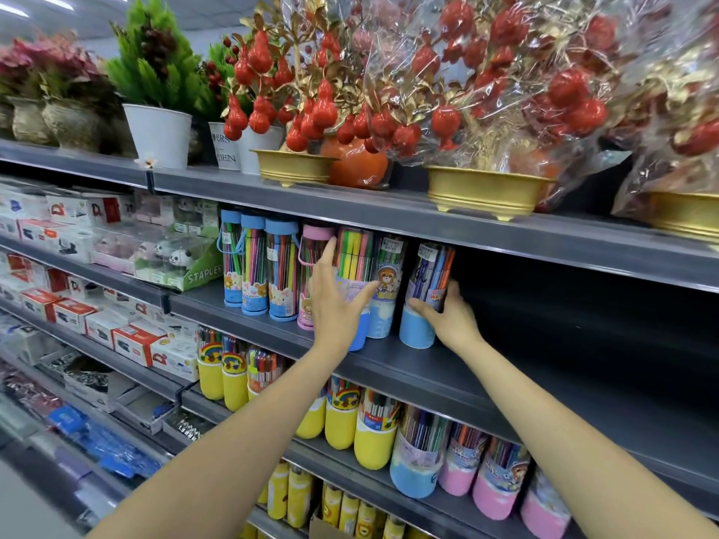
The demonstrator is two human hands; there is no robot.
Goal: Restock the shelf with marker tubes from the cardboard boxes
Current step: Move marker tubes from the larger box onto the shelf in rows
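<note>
The left hand [335,301] lies flat with spread fingers on one tube [352,289] while the right hand [447,313] curls round another tube [426,295] near the shelf [389,367] front edge, its right side mostly bare

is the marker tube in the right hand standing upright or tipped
Tipped slightly: the marker tube leans left, blue base on the shelf, right hand gripping it.

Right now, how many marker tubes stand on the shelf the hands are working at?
7. Three blue-lidded at left, a pink one, one under the left hand, a bear-label one, one gripped by the right hand. More may hide behind.
</note>
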